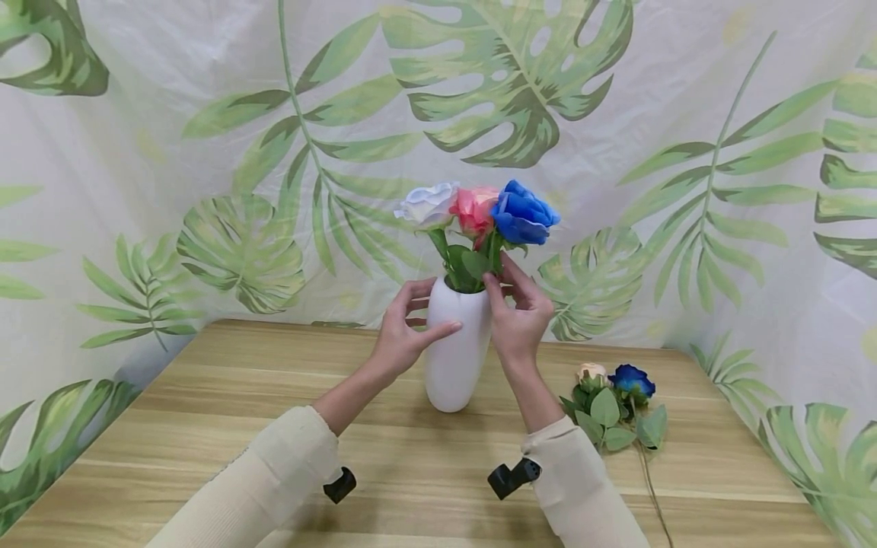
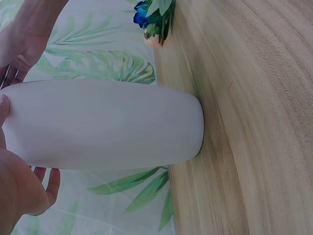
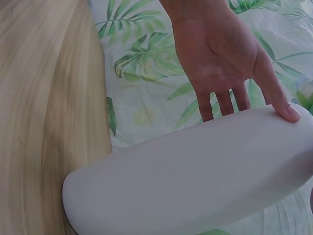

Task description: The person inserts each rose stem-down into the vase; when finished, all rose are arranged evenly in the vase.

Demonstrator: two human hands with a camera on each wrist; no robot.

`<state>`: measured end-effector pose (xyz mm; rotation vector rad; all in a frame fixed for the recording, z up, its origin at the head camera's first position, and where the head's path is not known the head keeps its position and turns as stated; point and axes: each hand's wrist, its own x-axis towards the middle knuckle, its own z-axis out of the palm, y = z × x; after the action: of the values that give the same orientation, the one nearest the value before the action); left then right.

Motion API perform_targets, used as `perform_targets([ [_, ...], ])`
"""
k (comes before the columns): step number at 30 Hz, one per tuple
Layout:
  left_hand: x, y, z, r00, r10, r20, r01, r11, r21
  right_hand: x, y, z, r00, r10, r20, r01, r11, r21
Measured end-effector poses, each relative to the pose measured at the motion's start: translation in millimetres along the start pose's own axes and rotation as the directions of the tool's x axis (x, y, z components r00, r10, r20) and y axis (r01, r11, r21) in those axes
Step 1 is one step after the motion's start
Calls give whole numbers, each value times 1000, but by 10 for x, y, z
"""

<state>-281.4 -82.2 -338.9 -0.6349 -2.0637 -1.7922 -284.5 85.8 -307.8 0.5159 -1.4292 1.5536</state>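
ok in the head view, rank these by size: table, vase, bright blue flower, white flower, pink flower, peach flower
1. Table
2. Vase
3. Bright blue flower
4. White flower and pink flower: too alike to rank
5. Peach flower

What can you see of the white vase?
The vase looks ceramic: smooth, plain white, tall, rounded, narrowing toward the base. It stands roughly upright on the wood-grained table, holding white, pink and blue flowers. The left hand grips its side, thumb in front; the right hand is at the rim, contact unclear.
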Motion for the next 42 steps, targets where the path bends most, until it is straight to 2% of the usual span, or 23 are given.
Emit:
perform_targets([
  [10, 4, -12, 0, 1000, 10, -2, -10, 1000, 0, -4, 46, -16, 996, -77, 44, 76, 997, 10],
  [23, 7, -8, 1, 1000, 10, -4, -10, 1000, 0, -33, 67, -49, 992, -63, 109, 77, 990, -122],
  [35, 18, -3, -1, 1000, 5, 3, -5, 1000, 2, -34, 38, -81, 985, -53, 163, 80, 983, -166],
  [42, 5, 6, 0, 1000, -9, -2, 9, 1000, 7, -55, -19, -175, 977, -18, 213, 62, 977, -204],
])
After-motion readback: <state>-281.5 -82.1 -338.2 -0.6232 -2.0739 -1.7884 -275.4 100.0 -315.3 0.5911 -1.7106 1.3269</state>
